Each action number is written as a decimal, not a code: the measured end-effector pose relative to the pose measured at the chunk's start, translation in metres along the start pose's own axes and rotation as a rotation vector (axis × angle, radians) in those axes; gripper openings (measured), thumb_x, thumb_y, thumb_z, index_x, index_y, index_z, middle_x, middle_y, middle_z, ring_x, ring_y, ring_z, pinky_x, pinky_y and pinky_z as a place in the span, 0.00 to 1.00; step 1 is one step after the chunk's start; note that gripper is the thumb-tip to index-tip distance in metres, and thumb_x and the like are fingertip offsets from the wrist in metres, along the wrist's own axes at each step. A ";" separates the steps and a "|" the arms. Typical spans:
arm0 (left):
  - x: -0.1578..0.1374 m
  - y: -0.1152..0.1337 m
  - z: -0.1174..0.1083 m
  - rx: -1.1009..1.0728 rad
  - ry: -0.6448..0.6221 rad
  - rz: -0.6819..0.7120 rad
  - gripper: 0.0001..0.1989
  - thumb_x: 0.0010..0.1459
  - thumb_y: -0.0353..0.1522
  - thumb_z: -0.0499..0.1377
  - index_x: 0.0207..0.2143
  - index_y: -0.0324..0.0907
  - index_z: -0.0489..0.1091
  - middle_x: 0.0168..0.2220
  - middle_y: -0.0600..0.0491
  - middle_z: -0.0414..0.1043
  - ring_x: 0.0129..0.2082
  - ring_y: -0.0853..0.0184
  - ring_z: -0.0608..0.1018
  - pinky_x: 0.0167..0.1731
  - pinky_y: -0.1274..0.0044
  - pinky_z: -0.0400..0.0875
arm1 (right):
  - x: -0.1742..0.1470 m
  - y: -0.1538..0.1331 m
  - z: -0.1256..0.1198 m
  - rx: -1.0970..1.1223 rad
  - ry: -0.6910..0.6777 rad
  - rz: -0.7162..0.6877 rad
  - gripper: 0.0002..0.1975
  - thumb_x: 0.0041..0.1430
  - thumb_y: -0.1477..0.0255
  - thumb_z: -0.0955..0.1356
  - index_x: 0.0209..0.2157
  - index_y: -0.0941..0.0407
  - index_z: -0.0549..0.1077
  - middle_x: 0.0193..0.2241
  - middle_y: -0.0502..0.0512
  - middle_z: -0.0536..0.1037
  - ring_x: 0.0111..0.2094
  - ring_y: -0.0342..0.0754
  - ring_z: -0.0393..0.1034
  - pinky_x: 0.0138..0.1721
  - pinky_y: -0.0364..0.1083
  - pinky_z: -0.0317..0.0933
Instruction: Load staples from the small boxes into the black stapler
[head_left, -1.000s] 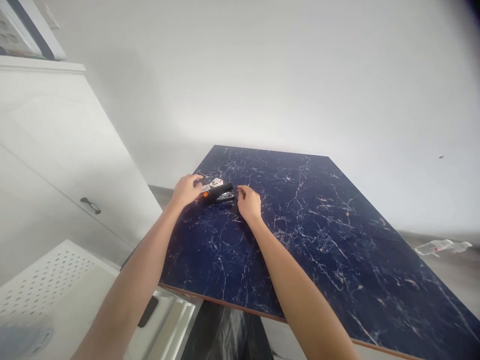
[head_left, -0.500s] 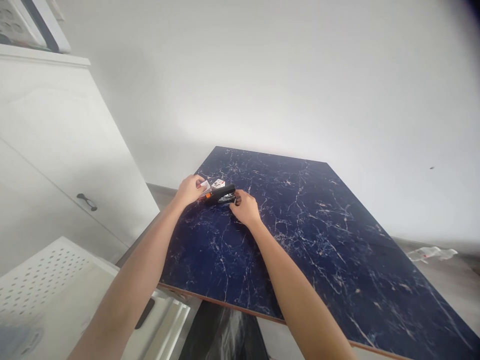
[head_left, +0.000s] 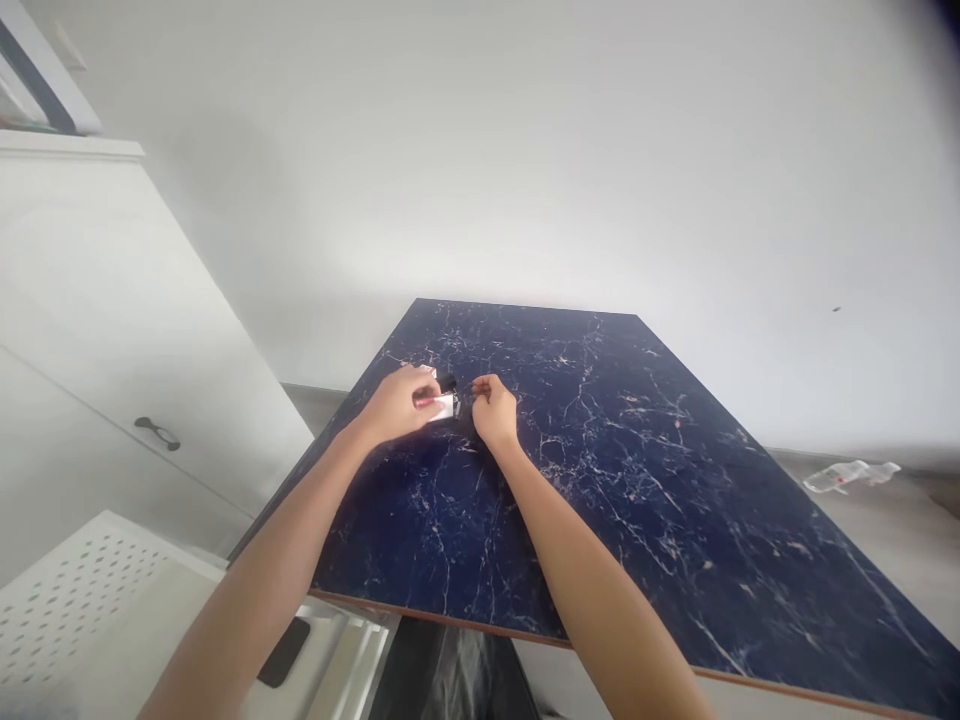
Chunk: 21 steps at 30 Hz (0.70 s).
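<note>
My left hand (head_left: 401, 402) is closed around a small white and red box (head_left: 442, 408), held low over the dark blue marbled table (head_left: 585, 450). Just behind that box, the black end of a stapler (head_left: 448, 382) shows; the rest is hidden by my left hand and the box. Part of another small white box (head_left: 428, 370) peeks out beyond my left fingers. My right hand (head_left: 495, 412) is a short way right of the held box, its fingers curled together. Whatever those fingers hold, if anything, is too small to make out.
A white cabinet (head_left: 97, 300) with a dark handle stands at the left. Below it is a white perforated container (head_left: 82, 590). Clear crumpled plastic (head_left: 847, 476) lies on the floor right of the table. The wall (head_left: 525, 150) rises behind the table.
My left hand has moved right with the white and red box, now in front of the stapler. My right hand has come off the stapler's end. The view has shifted slightly.
</note>
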<state>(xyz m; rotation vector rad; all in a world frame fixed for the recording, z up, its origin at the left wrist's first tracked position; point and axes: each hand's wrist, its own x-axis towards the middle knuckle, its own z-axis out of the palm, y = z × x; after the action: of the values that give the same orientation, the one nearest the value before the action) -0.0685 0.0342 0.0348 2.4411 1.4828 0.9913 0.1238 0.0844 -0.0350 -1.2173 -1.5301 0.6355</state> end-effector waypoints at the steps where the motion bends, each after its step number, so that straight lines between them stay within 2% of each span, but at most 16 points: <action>1: 0.000 0.002 0.004 0.082 -0.027 0.053 0.06 0.57 0.38 0.64 0.31 0.45 0.74 0.32 0.51 0.76 0.41 0.57 0.74 0.44 0.67 0.67 | 0.001 0.000 -0.001 0.023 0.029 0.021 0.17 0.50 0.83 0.60 0.38 0.56 0.74 0.35 0.55 0.81 0.39 0.49 0.76 0.46 0.47 0.66; 3: 0.001 0.000 0.009 0.193 0.022 0.076 0.06 0.57 0.37 0.64 0.30 0.45 0.75 0.33 0.50 0.77 0.45 0.54 0.72 0.49 0.63 0.64 | 0.002 0.000 -0.003 0.056 0.078 0.059 0.16 0.51 0.82 0.60 0.37 0.56 0.73 0.34 0.54 0.80 0.37 0.48 0.75 0.45 0.46 0.66; 5: 0.002 -0.004 0.008 0.222 0.156 0.012 0.08 0.61 0.38 0.61 0.32 0.45 0.75 0.34 0.50 0.78 0.44 0.55 0.72 0.50 0.63 0.63 | 0.002 -0.001 -0.006 0.075 0.105 0.095 0.15 0.52 0.81 0.60 0.37 0.56 0.73 0.34 0.54 0.80 0.37 0.48 0.75 0.45 0.46 0.66; 7: 0.002 -0.008 0.003 0.198 0.234 -0.058 0.10 0.64 0.37 0.56 0.35 0.44 0.76 0.35 0.49 0.77 0.41 0.58 0.73 0.48 0.66 0.65 | 0.001 -0.003 -0.008 0.064 0.072 0.097 0.14 0.53 0.80 0.61 0.38 0.56 0.73 0.35 0.54 0.80 0.37 0.48 0.75 0.45 0.46 0.66; 8: 0.002 -0.009 -0.001 0.177 0.218 -0.079 0.11 0.65 0.37 0.55 0.36 0.44 0.76 0.36 0.49 0.77 0.39 0.59 0.74 0.46 0.68 0.66 | 0.000 -0.003 -0.009 0.038 0.023 0.073 0.13 0.53 0.79 0.62 0.38 0.56 0.74 0.36 0.54 0.80 0.38 0.49 0.75 0.45 0.46 0.65; 9: 0.001 -0.008 -0.003 0.157 0.166 -0.092 0.11 0.65 0.38 0.55 0.36 0.45 0.76 0.36 0.49 0.77 0.38 0.59 0.75 0.44 0.69 0.67 | -0.002 -0.004 -0.009 -0.007 -0.038 0.031 0.13 0.52 0.79 0.63 0.38 0.55 0.74 0.37 0.54 0.80 0.39 0.49 0.74 0.46 0.46 0.65; 11: -0.001 -0.003 -0.007 0.129 -0.016 -0.102 0.12 0.63 0.40 0.56 0.37 0.46 0.77 0.37 0.49 0.77 0.37 0.60 0.76 0.40 0.71 0.68 | -0.005 -0.005 -0.010 -0.139 -0.175 -0.099 0.13 0.51 0.80 0.65 0.37 0.55 0.75 0.38 0.54 0.80 0.41 0.50 0.73 0.48 0.47 0.64; 14: -0.005 0.006 -0.007 0.173 -0.233 -0.136 0.13 0.58 0.45 0.60 0.36 0.48 0.79 0.38 0.48 0.78 0.36 0.57 0.78 0.37 0.71 0.69 | -0.008 -0.004 -0.011 -0.330 -0.323 -0.298 0.13 0.52 0.82 0.66 0.37 0.54 0.78 0.40 0.55 0.79 0.43 0.51 0.70 0.52 0.48 0.61; 17: -0.008 0.012 -0.003 0.287 -0.309 -0.190 0.11 0.53 0.45 0.65 0.32 0.48 0.78 0.35 0.47 0.78 0.36 0.53 0.79 0.36 0.70 0.68 | -0.008 -0.003 -0.014 -0.412 -0.407 -0.405 0.13 0.57 0.80 0.67 0.41 0.55 0.79 0.40 0.56 0.77 0.42 0.51 0.69 0.53 0.49 0.59; 21: -0.010 0.014 0.003 0.415 -0.389 -0.176 0.07 0.49 0.38 0.68 0.30 0.46 0.78 0.35 0.43 0.77 0.36 0.49 0.79 0.34 0.69 0.69 | -0.005 -0.007 -0.017 -0.465 -0.456 -0.442 0.07 0.64 0.75 0.68 0.41 0.57 0.78 0.43 0.60 0.75 0.44 0.52 0.68 0.51 0.49 0.59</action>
<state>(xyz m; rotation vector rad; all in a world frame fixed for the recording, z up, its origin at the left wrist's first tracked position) -0.0597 0.0193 0.0334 2.5005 1.8483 0.1662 0.1370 0.0741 -0.0257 -1.0446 -2.3418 0.2725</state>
